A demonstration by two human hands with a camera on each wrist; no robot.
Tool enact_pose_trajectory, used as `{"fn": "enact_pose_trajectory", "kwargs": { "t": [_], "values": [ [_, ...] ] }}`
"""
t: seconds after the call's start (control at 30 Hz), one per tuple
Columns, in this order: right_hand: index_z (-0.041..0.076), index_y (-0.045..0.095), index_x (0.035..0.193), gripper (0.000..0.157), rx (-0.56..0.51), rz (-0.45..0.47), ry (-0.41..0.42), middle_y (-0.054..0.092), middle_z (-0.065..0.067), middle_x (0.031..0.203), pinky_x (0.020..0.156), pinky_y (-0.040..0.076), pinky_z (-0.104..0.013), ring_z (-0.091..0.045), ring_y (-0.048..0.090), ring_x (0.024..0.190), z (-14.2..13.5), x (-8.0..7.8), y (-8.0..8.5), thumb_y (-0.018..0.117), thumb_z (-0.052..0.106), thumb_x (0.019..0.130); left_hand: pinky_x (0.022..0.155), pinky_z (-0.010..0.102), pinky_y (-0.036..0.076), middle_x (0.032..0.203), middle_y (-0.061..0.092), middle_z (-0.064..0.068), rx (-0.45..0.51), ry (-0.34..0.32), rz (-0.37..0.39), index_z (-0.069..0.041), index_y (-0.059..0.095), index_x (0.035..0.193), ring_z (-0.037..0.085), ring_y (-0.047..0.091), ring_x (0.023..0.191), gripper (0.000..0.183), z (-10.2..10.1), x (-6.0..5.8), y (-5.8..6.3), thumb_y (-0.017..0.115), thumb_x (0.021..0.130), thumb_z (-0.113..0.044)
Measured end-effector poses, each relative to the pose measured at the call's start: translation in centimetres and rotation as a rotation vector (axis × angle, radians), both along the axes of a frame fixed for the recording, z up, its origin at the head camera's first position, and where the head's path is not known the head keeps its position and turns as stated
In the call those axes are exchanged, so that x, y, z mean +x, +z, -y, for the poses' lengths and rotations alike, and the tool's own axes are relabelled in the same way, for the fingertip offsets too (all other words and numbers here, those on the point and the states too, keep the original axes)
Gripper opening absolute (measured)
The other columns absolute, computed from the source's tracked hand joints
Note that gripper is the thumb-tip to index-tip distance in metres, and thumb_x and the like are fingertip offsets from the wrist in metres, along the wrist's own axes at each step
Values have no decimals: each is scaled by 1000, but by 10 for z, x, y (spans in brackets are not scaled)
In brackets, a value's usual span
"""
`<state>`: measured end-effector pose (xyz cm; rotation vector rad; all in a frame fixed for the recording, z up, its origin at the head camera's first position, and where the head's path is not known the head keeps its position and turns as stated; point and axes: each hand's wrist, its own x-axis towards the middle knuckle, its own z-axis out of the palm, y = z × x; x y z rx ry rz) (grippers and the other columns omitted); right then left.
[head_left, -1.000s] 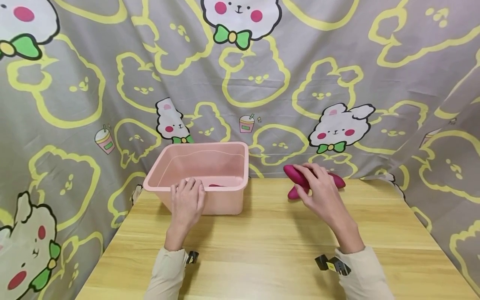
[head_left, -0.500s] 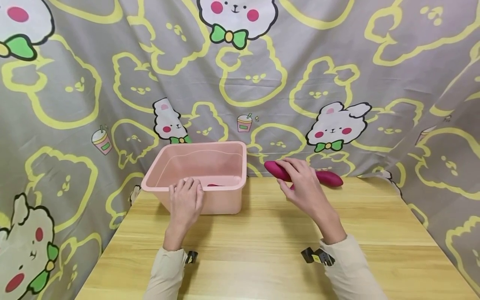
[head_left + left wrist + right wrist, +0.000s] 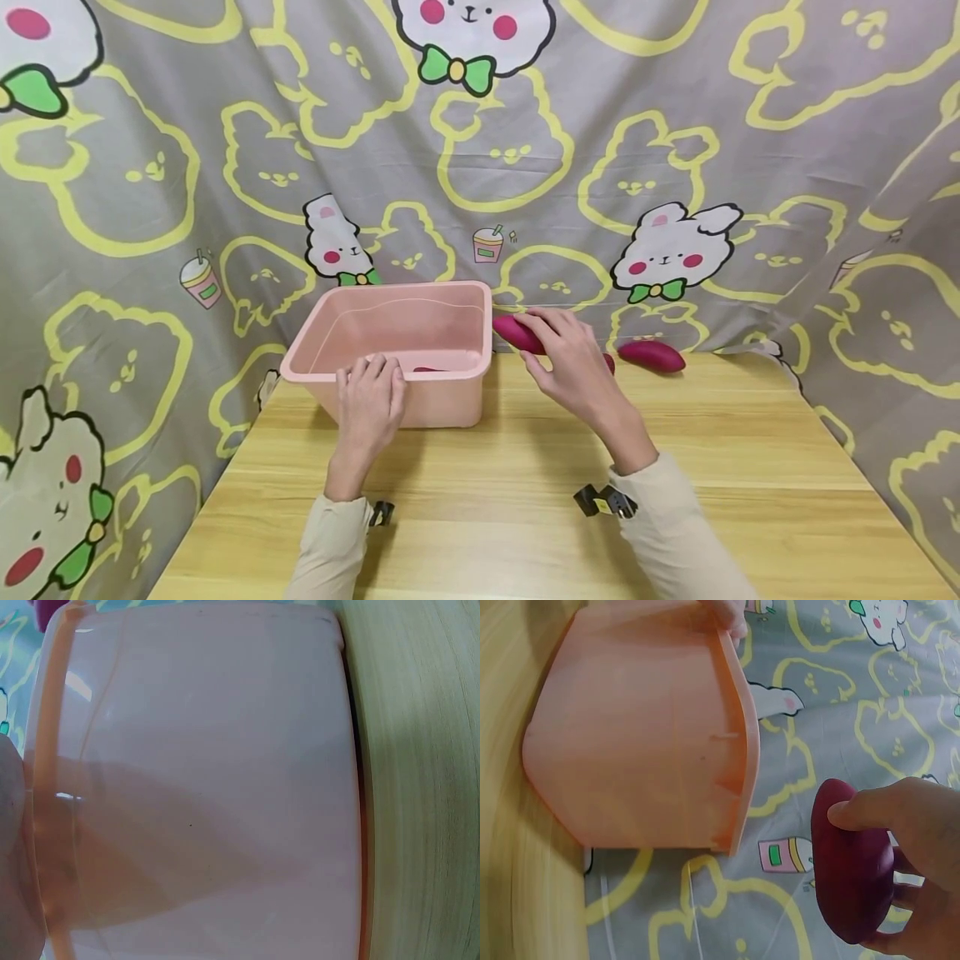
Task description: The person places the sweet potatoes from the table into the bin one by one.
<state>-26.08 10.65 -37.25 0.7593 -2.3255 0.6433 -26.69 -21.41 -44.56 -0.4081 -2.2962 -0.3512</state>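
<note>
My right hand (image 3: 573,358) holds a smooth, dark magenta sweet potato (image 3: 517,333) above the table, just right of a pink plastic bin (image 3: 450,404). In the right wrist view, the thumb lies on one side of this sweet potato (image 3: 847,885) and the fingers curl round the other. My left hand (image 3: 371,408) grips the bin's near rim, its fingers hooked over the edge. Another sweet potato (image 3: 652,356) lies on the table to the right. Part of a further one (image 3: 609,362) shows from behind my right hand. Inside the bin, a small magenta sliver (image 3: 431,369) is visible; the near wall hides the rest.
The wooden table (image 3: 495,517) carries the bin at its back left. A grey curtain (image 3: 517,192) printed with cartoon rabbits hangs right behind the table and round both sides. Small black cameras are strapped at both wrists.
My right hand has lifted the sweet potato off the others and carried it left, up to the bin's right side. The left hand has kept its grip on the rim.
</note>
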Motion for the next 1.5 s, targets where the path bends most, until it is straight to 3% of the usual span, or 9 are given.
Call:
{"fn": "enact_pose_trajectory", "kwargs": {
  "t": [0.67,1.17,1.5],
  "values": [
    [14,63,137,52,20,-33,108,57,-13,134,102,44,-50,-31,52,124,46,-14,6,79,13,88,86,57,35,94,63,12,-7,-1,-10,-8,58,91,39,54,92,36,1,1,1,31,104,-27],
    [11,65,133,47,63,-37,123,61,-11,133,97,47,-54,-31,56,123,76,-18,4,78,15,88,84,56,35,94,62,13,-2,-12,-20,-8,58,91,39,54,91,35,-1,0,1,32,104,-27],
    [7,67,128,42,65,-55,170,61,-13,127,100,48,-44,-28,57,120,91,-22,1,78,13,88,83,56,34,93,61,13,-11,-3,-19,-8,58,90,39,53,91,36,-2,1,2,31,104,-28]
  ]
}}
